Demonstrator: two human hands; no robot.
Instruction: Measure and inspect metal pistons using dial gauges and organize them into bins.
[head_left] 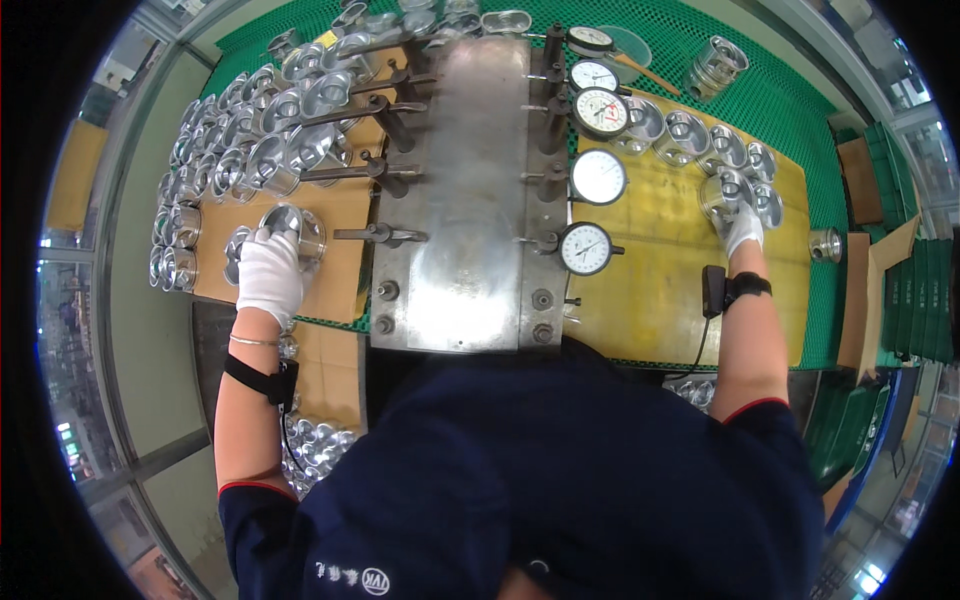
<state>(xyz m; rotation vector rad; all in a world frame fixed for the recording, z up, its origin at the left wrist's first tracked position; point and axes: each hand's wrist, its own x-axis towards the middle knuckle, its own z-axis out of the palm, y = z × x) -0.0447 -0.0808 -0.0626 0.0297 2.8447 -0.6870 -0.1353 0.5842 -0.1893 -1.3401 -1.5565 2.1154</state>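
Both my hands wear white gloves. On the left, my left hand [270, 275] has its fingers closed on a silvery engine piston [312, 236] above the brown cardboard sheet [335, 280]; its fingers hide part of the piston. Another piston [234, 250] sits just left of that hand. Over at the right, my right hand [744, 228] grips a piston [722, 190] at the edge of a small group on the yellow board [640, 300]. Between my hands stands a steel measuring fixture [465, 200], with a column of round dial gauges [585, 248] along its right side.
Many pistons [240, 130] stand in rows at the left and back. Clamp arms [378, 233] stick out from the fixture's left side. A single piston [718, 65] stands on the green mat [780, 110], near a wooden-handled tool [650, 75]. Green trays [920, 300] are stacked far right.
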